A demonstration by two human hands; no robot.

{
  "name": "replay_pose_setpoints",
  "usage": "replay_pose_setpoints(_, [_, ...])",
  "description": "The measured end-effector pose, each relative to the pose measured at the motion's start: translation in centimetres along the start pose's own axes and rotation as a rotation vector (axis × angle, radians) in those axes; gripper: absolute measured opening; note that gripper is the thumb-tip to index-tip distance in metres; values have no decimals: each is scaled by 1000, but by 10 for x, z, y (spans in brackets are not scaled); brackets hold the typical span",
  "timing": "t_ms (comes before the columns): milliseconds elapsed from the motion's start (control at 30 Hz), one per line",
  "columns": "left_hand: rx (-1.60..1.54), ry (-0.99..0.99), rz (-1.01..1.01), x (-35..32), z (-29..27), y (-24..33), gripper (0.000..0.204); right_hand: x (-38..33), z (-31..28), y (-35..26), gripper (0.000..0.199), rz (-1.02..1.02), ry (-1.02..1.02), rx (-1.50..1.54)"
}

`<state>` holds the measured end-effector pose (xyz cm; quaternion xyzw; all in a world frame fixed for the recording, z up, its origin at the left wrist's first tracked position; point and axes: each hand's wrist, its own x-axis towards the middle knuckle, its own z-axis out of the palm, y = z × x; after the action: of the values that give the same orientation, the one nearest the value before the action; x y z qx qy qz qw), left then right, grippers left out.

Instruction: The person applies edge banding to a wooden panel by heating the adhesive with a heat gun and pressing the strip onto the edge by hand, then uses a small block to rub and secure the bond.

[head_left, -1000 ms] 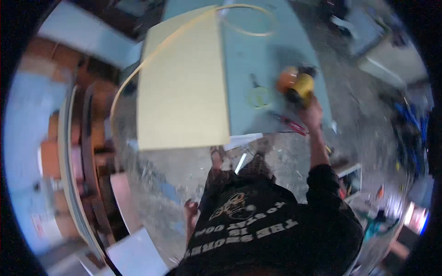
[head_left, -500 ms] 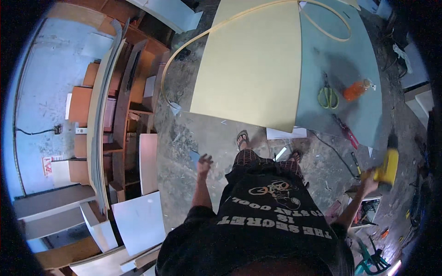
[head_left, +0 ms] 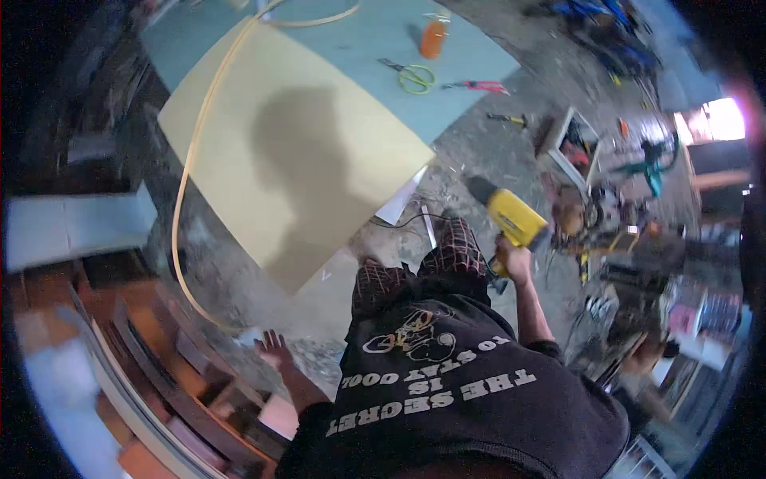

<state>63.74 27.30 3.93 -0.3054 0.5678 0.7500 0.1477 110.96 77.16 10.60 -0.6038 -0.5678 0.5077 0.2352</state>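
My right hand [head_left: 511, 259] grips a yellow heat gun [head_left: 517, 217] by its handle, its black nozzle pointing up and left, away from my body. On the left, my left hand [head_left: 274, 350] is held out low with its fingers spread and nothing in it. A long pale edging strip [head_left: 190, 164] curves down from the board, and its lower end comes close to my left fingers; they look apart from it. In front of me lies a cream board [head_left: 215, 152], with my shadow across it, partly over a blue-green sheet [head_left: 359, 60].
On the blue-green sheet are green-handled scissors [head_left: 415, 79], red-handled pliers [head_left: 483, 86] and an orange bottle [head_left: 433, 38]. A hammer [head_left: 507, 119] and an open tool box [head_left: 573, 148] stand right. Wooden shelving [head_left: 159, 351] fills the lower left. A dark cord [head_left: 423, 217] lies by my feet.
My view has turned to the right, so the boards now sit left. The heat gun has come in from the far right, nearer my legs. My left fingers have spread.
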Motion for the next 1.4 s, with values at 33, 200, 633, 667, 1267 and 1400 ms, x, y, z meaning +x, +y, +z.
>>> replay_pose_setpoints(33, [42, -30, 26, 6, -5, 10, 76, -16, 22, -5, 15, 160, 14, 201])
replay_pose_setpoints(200, [202, -123, 3, 60, -26, 57, 69, -26, 100, -27, 20, 124, 51, 560])
replay_pose_setpoints(633, [659, -514, -79, 164, -40, 150, 45, -80, 208, 3, 16, 22, -87, 746])
replay_pose_setpoints(667, [719, -463, -103, 164, -35, 156, 50, -96, 221, 5, 16, 33, -96, 745])
replay_pose_setpoints(1267, [1063, -751, -4, 263, 2, 270, 46, -367, 441, 38, 19, 117, -31, 855])
replay_pose_setpoints(1400, [1126, -838, 9, 275, 13, 285, 44, -368, 461, 44, 19, 488, -7, 947])
